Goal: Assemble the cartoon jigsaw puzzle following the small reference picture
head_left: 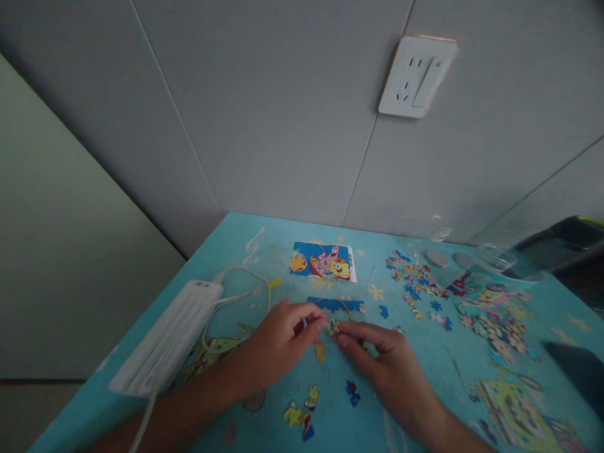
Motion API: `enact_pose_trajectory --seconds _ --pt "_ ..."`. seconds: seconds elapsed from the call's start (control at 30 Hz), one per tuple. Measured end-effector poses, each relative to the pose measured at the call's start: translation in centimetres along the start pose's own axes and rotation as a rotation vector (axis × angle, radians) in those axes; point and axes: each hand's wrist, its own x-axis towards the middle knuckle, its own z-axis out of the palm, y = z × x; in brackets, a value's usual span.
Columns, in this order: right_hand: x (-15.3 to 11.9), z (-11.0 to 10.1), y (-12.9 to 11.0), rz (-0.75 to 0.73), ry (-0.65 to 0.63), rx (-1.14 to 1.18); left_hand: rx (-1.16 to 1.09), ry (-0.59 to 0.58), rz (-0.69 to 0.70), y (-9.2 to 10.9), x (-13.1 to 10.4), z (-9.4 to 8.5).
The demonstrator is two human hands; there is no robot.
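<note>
My right hand [384, 355] pinches a small yellow and blue jigsaw puzzle piece [334, 327] between thumb and fingers. Facing it, my left hand [290, 333] has thumb and forefinger closed just beside that piece; what they hold, if anything, is too small to make out. Just beyond the hands lies a joined blue strip of puzzle pieces [330, 304]. An orange-yellow piece [320, 352] rests below the fingertips. Nearer to me are a joined yellow cluster [298, 415] and a dark blue and red cluster [352, 394].
A picture card [321, 261] lies at the back. Loose pieces [415, 280] and another pile [497, 327] spread at the right, near a clear plastic container [497, 257]. At the left sits a white power strip [172, 336] with cables. A wall socket [418, 77] is above the table.
</note>
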Motion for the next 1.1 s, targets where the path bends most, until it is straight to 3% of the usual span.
enact_pose_trajectory --seconds 0.13,0.3,0.57,0.73,0.9,1.1 --pt "-0.2 0.3 1.3 -0.305 -0.017 -0.273 0.345 -0.130 0.105 -0.9 0.1 -2.1" --pt "-0.6 0.6 1.7 -0.418 -0.075 -0.447 0.684 -0.247 0.193 -1.6 0.1 -3.1" --pt "-0.7 1.1 1.3 -0.462 -0.120 -0.498 0.770 -0.189 0.203 -2.2 0.5 -2.1" --pt "-0.9 1.3 1.3 -0.471 -0.139 -0.502 0.856 -0.139 0.191 -2.2 0.6 -2.7" --pt "-1.2 1.5 1.5 -0.457 -0.144 -0.513 0.797 -0.203 0.275 -2.2 0.5 -3.2" --pt "-1.5 1.1 1.4 -0.472 -0.129 -0.508 0.817 -0.196 0.257 -2.7 0.4 -2.6"
